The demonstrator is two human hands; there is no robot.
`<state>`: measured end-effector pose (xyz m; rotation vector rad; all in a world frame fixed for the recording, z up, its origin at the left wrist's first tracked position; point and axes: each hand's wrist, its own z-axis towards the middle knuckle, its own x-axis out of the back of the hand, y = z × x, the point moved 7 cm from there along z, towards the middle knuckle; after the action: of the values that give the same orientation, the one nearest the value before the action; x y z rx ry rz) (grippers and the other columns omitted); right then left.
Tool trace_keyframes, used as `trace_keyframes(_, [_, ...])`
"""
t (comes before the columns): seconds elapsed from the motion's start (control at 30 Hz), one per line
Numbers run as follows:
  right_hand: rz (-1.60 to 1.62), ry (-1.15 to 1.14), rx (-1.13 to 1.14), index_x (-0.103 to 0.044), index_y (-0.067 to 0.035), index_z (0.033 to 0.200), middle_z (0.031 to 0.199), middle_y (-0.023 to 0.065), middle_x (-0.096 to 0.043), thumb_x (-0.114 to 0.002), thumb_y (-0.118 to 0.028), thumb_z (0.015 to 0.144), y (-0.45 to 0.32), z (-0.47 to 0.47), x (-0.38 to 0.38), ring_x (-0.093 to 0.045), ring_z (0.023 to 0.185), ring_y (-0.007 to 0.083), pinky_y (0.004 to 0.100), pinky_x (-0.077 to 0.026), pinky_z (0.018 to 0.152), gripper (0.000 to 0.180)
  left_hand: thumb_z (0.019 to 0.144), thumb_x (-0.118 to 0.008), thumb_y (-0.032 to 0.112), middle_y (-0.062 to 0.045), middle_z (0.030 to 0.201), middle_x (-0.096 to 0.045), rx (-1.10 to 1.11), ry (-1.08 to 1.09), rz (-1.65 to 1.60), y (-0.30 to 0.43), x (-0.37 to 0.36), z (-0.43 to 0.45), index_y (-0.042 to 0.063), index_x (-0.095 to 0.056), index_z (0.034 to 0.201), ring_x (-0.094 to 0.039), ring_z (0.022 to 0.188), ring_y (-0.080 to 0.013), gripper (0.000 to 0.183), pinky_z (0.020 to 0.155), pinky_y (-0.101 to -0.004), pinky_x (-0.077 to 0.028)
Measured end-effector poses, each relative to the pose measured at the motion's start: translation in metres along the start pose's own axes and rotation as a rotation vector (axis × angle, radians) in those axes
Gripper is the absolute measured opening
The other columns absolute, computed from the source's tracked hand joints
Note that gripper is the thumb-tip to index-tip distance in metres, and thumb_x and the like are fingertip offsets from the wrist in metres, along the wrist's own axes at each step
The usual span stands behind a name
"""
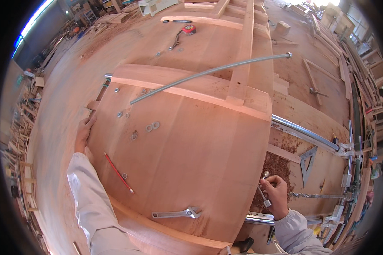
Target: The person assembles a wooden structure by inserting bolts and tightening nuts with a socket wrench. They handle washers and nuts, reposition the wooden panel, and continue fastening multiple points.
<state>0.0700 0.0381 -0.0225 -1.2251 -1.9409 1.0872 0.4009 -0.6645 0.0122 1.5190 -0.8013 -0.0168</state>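
My left hand [84,132] grips the left edge of a broad wooden panel [191,159], its thumb near the top face and its other fingers partly hidden. Just off the panel's right edge, my right hand [277,193] holds a shiny metal wrench [260,193] with socket-like ends. On the panel lie a red pencil [118,173], an adjustable wrench [175,213], flat washers [149,127] and several nuts [119,114]. A long metal rod [210,69] with a nut or head at its far end rests slantwise over the wooden crosspiece [178,81].
Beyond the crosspiece lie a red tape measure [188,29] and a dark pen [182,21]. At right, polished guide rails [306,133], a drill bit [317,195], a metal set square [307,164] and wood shavings [277,164] flank the panel. Timber [325,35] lies farther off.
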Motion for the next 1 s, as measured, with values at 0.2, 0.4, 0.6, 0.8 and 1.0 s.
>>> trace_keyframes(0.2, [0.002, -0.289, 0.233, -0.066, 0.005, 0.119, 0.096, 0.0099, -0.073, -0.055, 0.006, 0.1, -0.004, -0.004, -0.006, -0.061, 0.076, 0.0106, 0.0243, -0.051, 0.069, 0.022, 0.092, -0.076, 0.042, -0.009, 0.093, -0.074, 0.03, -0.001, -0.024, -0.002, 0.0, 0.002, -0.005, -0.07, 0.107, -0.069, 0.077, -0.0145, 0.049, 0.07, -0.0287, -0.054])
trace_keyframes(0.4, [0.425, -0.285, 0.096, -0.067, 0.003, 0.12, 0.11, 0.0116, -0.071, -0.052, 0.004, 0.102, 0.025, 0.006, -0.005, -0.064, 0.09, 0.0117, 0.0267, -0.054, 0.082, 0.023, 0.095, -0.073, 0.042, -0.009, 0.096, -0.074, -0.007, -0.034, 0.061, -0.003, 0.0, 0.01, -0.005, -0.069, 0.113, -0.069, 0.08, -0.0152, 0.051, 0.073, -0.0284, -0.054])
trace_keyframes(0.6, [0.166, -0.324, 0.25, -0.072, 0.001, 0.113, 0.13, 0.0117, -0.067, -0.06, 0.013, 0.095, 0.033, -0.004, 0.009, -0.065, 0.116, 0.0193, 0.0324, -0.052, 0.103, 0.025, 0.098, -0.069, 0.042, -0.008, 0.1, -0.072, -0.029, -0.043, 0.039, -0.013, 0.001, 0.012, -0.005, -0.067, 0.115, -0.065, 0.085, -0.0132, 0.051, 0.077, -0.0274, -0.052])
trace_keyframes(0.8, [-0.578, -0.313, 0.916, -0.067, -0.002, 0.13, 0.135, 0.0178, -0.064, -0.075, 0.004, 0.084, -0.002, -0.021, -0.003, -0.068, 0.113, 0.0295, 0.0373, -0.06, 0.091, 0.047, 0.098, -0.069, 0.042, -0.004, 0.092, -0.069, 0.01, -0.022, 0.035, -0.027, 0.012, 0.024, -0.002, -0.067, 0.106, -0.061, 0.078, -0.0101, 0.044, 0.071, -0.0256, -0.05])
trace_keyframes(1.0, [-0.837, -0.274, 1.091, -0.063, -0.002, 0.133, 0.129, 0.0176, -0.066, -0.078, -0.005, 0.084, -0.015, -0.035, -0.01, -0.07, 0.104, 0.0326, 0.0382, -0.061, 0.085, 0.051, 0.097, -0.071, 0.041, -0.002, 0.088, -0.069, -0.011, -0.047, -0.03, -0.029, 0.008, 0.027, 0.001, -0.067, 0.1, -0.061, 0.074, -0.0087, 0.04, 0.068, -0.0246, -0.05])
